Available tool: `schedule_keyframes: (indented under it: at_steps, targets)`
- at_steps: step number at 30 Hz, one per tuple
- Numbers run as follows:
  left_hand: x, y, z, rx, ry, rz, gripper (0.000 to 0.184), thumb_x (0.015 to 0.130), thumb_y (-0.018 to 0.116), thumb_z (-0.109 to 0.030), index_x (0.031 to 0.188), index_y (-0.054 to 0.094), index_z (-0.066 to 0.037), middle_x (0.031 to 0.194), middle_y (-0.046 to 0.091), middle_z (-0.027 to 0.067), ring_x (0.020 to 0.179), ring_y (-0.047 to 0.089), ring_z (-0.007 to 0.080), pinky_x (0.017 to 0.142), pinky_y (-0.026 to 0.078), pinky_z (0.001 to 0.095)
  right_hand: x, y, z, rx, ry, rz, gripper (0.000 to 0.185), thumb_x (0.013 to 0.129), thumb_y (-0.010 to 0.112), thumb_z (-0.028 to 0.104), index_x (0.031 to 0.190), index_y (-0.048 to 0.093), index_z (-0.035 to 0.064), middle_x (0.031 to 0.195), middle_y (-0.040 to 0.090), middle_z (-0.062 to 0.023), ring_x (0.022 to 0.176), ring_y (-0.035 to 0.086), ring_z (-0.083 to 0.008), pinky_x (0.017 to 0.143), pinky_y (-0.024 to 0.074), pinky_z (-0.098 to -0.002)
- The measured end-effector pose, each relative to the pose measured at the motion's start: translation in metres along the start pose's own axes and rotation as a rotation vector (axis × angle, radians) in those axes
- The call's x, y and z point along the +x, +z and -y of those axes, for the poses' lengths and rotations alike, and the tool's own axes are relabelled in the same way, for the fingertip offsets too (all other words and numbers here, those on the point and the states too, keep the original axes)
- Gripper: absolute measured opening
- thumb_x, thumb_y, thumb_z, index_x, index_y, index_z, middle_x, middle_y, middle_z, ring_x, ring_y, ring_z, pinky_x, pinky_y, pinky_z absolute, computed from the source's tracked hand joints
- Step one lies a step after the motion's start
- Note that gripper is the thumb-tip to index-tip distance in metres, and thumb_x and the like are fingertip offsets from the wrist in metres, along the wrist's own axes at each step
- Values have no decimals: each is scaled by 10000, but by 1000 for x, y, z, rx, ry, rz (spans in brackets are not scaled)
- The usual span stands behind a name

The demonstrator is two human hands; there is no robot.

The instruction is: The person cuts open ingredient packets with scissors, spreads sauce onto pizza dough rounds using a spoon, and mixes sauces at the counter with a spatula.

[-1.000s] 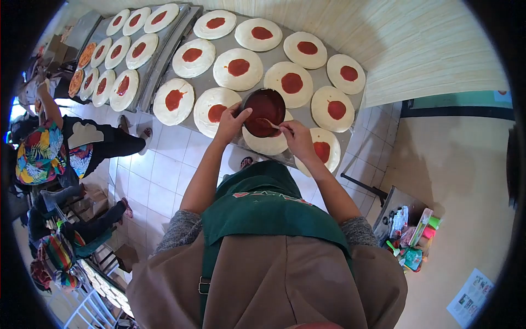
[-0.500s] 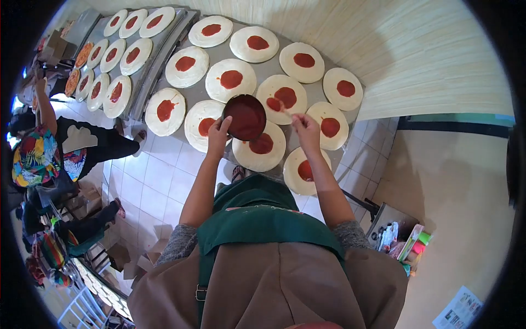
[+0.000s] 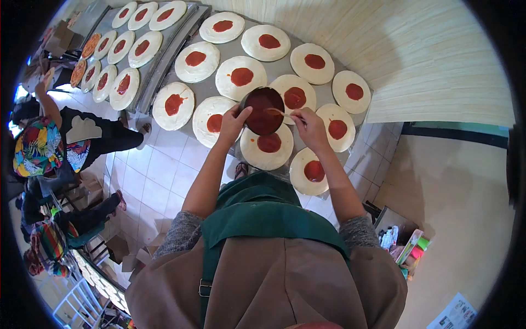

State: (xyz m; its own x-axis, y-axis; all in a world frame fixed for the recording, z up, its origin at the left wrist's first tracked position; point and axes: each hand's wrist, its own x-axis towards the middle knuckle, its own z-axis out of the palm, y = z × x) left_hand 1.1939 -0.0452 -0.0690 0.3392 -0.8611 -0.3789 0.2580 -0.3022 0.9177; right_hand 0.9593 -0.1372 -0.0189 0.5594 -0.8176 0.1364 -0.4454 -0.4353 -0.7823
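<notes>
My left hand (image 3: 233,125) grips the rim of a dark round bowl (image 3: 254,126) holding red sauce (image 3: 264,107). The handle of a spoon (image 3: 287,114) is pinched in my right hand (image 3: 310,129), and the spoon's head is over the sauce inside the bowl. Below the bowl lies a pale dough round (image 3: 266,160) with a red patch of sauce. Several more dough rounds (image 3: 241,78), each with sauce near its centre, lie on the grey table (image 3: 213,82) around my hands.
Another tray (image 3: 143,74) of sauced rounds stands at the upper left. A person in a colourful shirt (image 3: 38,151) is at the left, with another person (image 3: 49,247) below. A wall (image 3: 433,66) borders the table at the right. Boxes (image 3: 118,248) sit on the floor.
The spoon went from the bowl out over a dough round beside it, and is now back in the bowl. Both hands have shifted slightly, and the camera view has moved a little.
</notes>
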Motion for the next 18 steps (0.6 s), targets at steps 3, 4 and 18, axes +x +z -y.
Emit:
schedule_keyframes:
  at_steps: [3, 4, 18]
  targets:
    - [5, 2, -10, -47, 65, 106, 367, 881, 650, -292, 1105, 641, -1, 893, 659, 16, 746, 563, 61, 636, 454, 216, -2, 7, 1, -169, -164, 114, 86, 855, 625, 85, 924, 635, 34, 862, 627, -131, 776, 639, -301, 691, 511, -352]
    - [8, 0, -13, -35, 81, 130, 368, 880, 652, -283, 1111, 639, 3, 901, 661, 19, 754, 567, 66, 654, 460, 222, -5, 7, 5, -139, -128, 116, 88, 855, 623, 85, 922, 636, 28, 864, 628, -132, 774, 638, -304, 690, 510, -355]
    - [33, -11, -30, 58, -37, 200, 402, 890, 642, -321, 1117, 633, 10, 936, 663, 37, 804, 607, 96, 729, 498, 252, -28, 61, -8, 990, 737, 158, 159, 886, 661, 168, 996, 666, 53, 768, 601, 29, 607, 488, -33, 567, 397, -166]
